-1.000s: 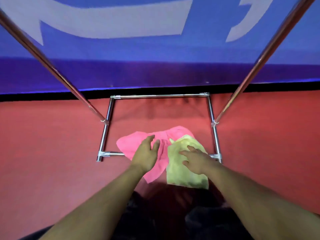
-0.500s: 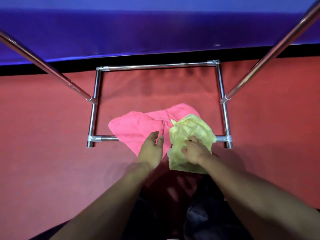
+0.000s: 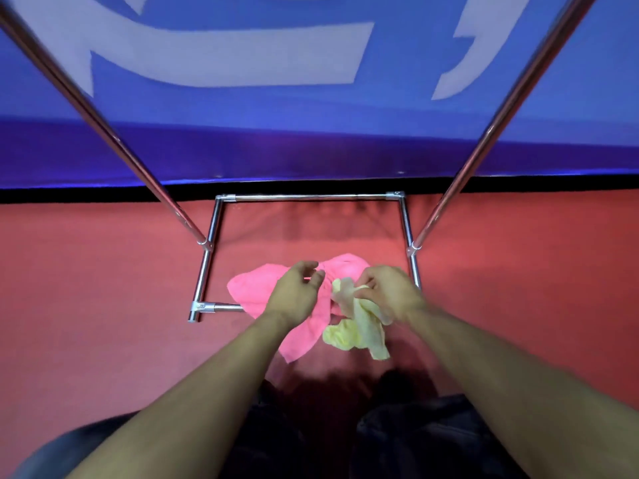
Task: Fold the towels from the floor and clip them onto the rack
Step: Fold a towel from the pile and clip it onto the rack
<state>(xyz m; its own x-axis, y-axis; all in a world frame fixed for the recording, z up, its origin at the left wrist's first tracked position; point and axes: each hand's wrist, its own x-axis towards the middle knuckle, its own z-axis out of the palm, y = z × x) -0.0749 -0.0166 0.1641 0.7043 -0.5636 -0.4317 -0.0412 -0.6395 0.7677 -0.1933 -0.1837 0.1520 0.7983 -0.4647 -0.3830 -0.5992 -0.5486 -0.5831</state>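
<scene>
From the head view, both forearms reach forward and down toward the rack (image 3: 211,257), whose chrome base frame lies on the red floor (image 3: 103,305). The right hand (image 3: 387,292) pinches the bunched top of the yellow towel (image 3: 359,333); the cloth hangs crumpled from its fingers, near the frame's front right corner. The left hand (image 3: 297,288) hovers just beside it, fingers loosely curled, grasping nothing, above the pink towel (image 3: 256,288). That towel lies spread on the floor across the frame's front bar. Behind the rack hangs a blue banner (image 3: 311,133).
</scene>
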